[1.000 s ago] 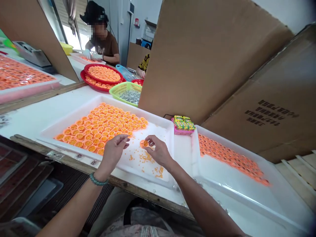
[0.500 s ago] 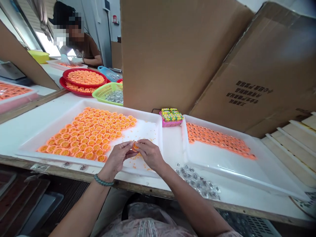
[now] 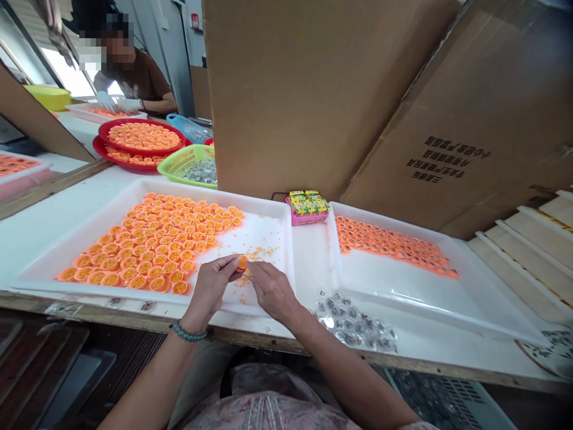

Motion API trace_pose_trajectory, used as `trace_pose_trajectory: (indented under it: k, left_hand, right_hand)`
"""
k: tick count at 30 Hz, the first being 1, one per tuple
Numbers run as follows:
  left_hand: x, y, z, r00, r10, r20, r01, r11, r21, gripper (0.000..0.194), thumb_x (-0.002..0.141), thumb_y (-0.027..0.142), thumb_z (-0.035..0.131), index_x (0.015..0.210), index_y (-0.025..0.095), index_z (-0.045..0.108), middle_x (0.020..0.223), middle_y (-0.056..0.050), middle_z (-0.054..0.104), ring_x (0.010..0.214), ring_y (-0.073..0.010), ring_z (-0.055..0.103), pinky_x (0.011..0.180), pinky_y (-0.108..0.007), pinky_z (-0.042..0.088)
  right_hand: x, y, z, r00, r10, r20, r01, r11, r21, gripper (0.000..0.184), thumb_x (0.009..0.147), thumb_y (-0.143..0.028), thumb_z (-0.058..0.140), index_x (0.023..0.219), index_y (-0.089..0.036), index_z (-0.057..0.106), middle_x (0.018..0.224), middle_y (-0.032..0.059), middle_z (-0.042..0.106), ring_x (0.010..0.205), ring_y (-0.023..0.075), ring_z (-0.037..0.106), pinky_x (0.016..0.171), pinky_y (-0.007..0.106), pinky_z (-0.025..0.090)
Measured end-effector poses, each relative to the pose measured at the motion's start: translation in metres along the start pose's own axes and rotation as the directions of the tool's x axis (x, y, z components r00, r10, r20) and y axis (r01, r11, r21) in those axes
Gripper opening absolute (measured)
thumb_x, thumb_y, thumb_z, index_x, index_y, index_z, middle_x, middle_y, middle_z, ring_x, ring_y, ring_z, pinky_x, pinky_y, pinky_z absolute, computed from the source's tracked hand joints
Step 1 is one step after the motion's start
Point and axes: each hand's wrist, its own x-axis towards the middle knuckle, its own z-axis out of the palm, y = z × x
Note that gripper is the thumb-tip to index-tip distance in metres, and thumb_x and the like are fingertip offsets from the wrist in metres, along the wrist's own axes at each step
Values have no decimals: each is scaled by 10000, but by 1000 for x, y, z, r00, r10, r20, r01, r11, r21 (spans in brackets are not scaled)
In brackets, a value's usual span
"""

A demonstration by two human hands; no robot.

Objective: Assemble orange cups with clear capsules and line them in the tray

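Note:
My left hand [image 3: 215, 283], with a green bead bracelet on the wrist, pinches a small round orange cup [image 3: 242, 263] between thumb and fingers. Close against the cup's right side, my right hand [image 3: 271, 291] has its fingertips drawn together; whether they grip the rim or something tiny is hidden. Both hands are over the front right part of a white tray [image 3: 268, 210]. Rows of similar orange cups [image 3: 145, 254] with yellow-orange filling cover the tray's left side. Small orange bits [image 3: 264, 251] lie scattered on its floor around my fingers.
A second white tray [image 3: 403, 307] on the right holds orange pieces [image 3: 394, 248]. Clear, shiny pieces [image 3: 353, 322] lie before it. A pink basket [image 3: 308, 220] stands between the trays, below tall cardboard [image 3: 286, 101]. Behind are a green basket [image 3: 179, 164], red trays [image 3: 105, 149] and a gloved co-worker [image 3: 145, 74].
My right fingertips have shifted slightly down along the orange cup, while my left hand keeps hold of it. More loose orange bits show on the tray floor. The whole view has shifted slightly.

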Motion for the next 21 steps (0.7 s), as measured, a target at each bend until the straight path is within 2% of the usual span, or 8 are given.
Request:
trace_pose_trajectory:
  k: [2,4,7,9,15,18,21]
  left_hand:
    - [0,-1,0,1000,0,3,0,1000,14,336,611,345,762,854,116,724,751,-52,712,710,-160,637,775,-335,541]
    - [0,-2,-1,1000,7,5,-7,999,36,342,617,355,757,864,120,724,777,-58,715,725,-166,640,777,-339,541]
    - [0,-2,-1,1000,18,10,-19,998,57,352,622,371,754,878,132,725,822,-69,720,754,-174,645,786,-339,537]
    - [-1,-1,-2,1000,15,11,-16,999,47,355,618,381,757,875,139,729,802,-67,721,749,-171,646,786,-330,534]
    - [-2,3,0,999,-40,-1,40,999,1,320,584,366,782,777,117,728,717,-53,706,690,-152,633,777,-321,534]
    - [0,7,-2,994,-99,51,101,994,-30,299,591,348,783,757,109,718,727,-59,703,708,-151,637,776,-306,533]
    - [1,13,-4,969,-192,155,198,980,-19,287,601,339,780,758,110,706,692,-61,693,669,-148,635,719,-285,542]
  right_hand:
    - [-1,-2,-1,997,58,-44,-57,998,24,255,904,-177,409,1120,-156,541,1042,108,610,999,199,558,874,349,492]
    - [0,-3,-2,995,75,-60,-73,997,31,290,890,-179,431,1166,-158,518,1097,118,589,1039,205,539,898,359,481]
    - [3,-4,-2,1000,23,3,-23,1000,3,421,871,-167,453,1291,-156,429,1235,139,522,1122,225,487,949,394,452]
    - [2,-4,-2,999,10,31,-10,1000,-4,436,862,-154,458,1298,-159,430,1243,140,520,1124,230,486,942,403,456]
    - [-13,-4,-5,995,52,-83,-46,996,80,240,883,-167,443,1039,-189,624,1137,107,583,1045,195,544,911,354,477]
    - [-12,-4,-6,986,99,-131,-82,988,128,286,886,-169,441,1135,-169,583,1116,111,586,1056,188,536,922,333,469]
    - [-7,-4,-4,976,139,-169,-112,981,159,331,891,-173,440,1207,-176,537,1110,106,585,1044,178,541,912,314,472]
